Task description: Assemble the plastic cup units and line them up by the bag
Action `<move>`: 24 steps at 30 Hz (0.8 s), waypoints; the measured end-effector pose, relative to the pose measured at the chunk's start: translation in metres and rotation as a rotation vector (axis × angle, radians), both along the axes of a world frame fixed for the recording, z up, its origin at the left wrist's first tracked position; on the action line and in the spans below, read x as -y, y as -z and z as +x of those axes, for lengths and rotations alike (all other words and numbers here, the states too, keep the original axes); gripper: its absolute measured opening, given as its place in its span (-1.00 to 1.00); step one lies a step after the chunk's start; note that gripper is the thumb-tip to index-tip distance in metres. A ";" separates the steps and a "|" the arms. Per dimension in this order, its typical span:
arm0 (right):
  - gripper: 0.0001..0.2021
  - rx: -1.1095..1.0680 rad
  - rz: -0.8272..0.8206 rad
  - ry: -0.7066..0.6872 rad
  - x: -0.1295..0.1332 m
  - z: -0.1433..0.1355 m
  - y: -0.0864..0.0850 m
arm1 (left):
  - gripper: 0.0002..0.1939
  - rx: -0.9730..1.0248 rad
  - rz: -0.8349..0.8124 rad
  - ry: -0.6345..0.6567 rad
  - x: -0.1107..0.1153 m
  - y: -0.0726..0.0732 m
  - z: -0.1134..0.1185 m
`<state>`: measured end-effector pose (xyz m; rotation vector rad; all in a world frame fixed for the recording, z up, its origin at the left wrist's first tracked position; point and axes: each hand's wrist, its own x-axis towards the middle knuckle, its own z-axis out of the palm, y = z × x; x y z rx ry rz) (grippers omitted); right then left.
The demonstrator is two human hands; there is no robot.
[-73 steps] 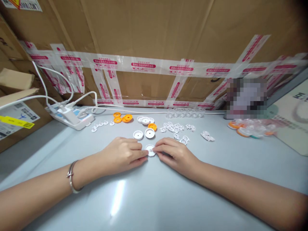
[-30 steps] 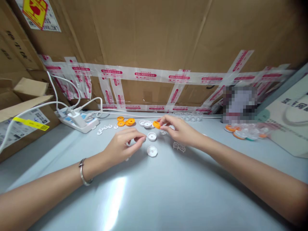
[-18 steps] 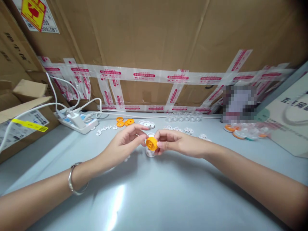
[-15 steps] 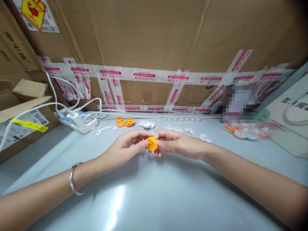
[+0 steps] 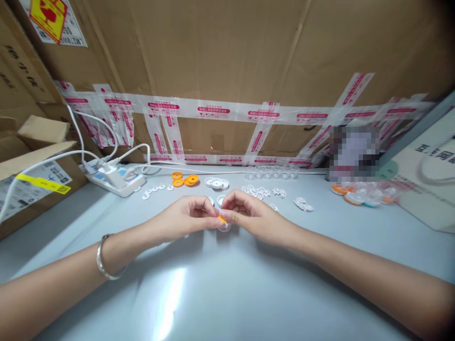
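Note:
An orange round part (image 5: 222, 219) is pinched between my left hand (image 5: 199, 215) and my right hand (image 5: 245, 213). Most of it is hidden behind the thumbs. Directly below it is a clear round cup (image 5: 224, 227), touching or very near the orange part. White round caps (image 5: 221, 200) lie just behind my fingers. Farther back are orange rings (image 5: 191, 180), white discs (image 5: 216, 183) and small white pieces (image 5: 153, 189). White lattice-like pieces (image 5: 256, 191) lie behind my right hand, and more of them (image 5: 303, 204) sit to its right.
A row of clear cups (image 5: 272, 173) stands along the cardboard wall (image 5: 220, 57). At the left are a power strip (image 5: 121, 182) with white cables and an open carton (image 5: 42, 189). Orange and clear round items (image 5: 366, 193) lie at the right beside a printed bag (image 5: 426, 175).
The orange part has tilted from facing the camera and dropped slightly, down to the clear cup. Both hands have turned with it, and more white pieces show behind them.

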<state>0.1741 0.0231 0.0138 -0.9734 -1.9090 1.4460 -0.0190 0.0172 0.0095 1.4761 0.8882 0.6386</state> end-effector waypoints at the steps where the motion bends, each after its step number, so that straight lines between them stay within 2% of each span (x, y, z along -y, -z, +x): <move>1: -0.79 0.008 0.032 0.014 -0.001 0.001 -0.001 | -0.80 0.007 -0.017 0.016 -0.002 0.000 -0.003; 4: -0.76 0.101 0.184 0.057 -0.006 0.007 -0.006 | -0.61 0.070 -0.048 0.042 -0.009 0.002 -0.012; 6: -0.68 0.276 0.253 0.020 -0.007 0.012 -0.008 | -0.48 0.106 -0.074 0.073 -0.014 0.005 -0.017; 8: -0.58 0.453 0.297 -0.054 -0.007 0.015 -0.006 | -0.47 0.102 -0.102 0.125 -0.017 0.008 -0.019; 10: -0.55 0.546 0.362 -0.094 -0.005 0.016 0.000 | -0.55 0.078 -0.110 0.163 -0.020 0.010 -0.020; 13: -0.63 0.550 0.450 -0.091 -0.003 0.012 0.010 | -0.64 0.037 -0.079 0.176 -0.022 0.012 -0.019; 18: -0.80 0.471 0.461 -0.013 -0.003 0.004 0.024 | -0.67 0.032 0.004 0.190 -0.024 0.016 -0.019; 24: -0.75 0.350 0.470 0.072 -0.004 0.002 0.038 | -0.65 0.021 0.035 0.195 -0.021 0.017 -0.014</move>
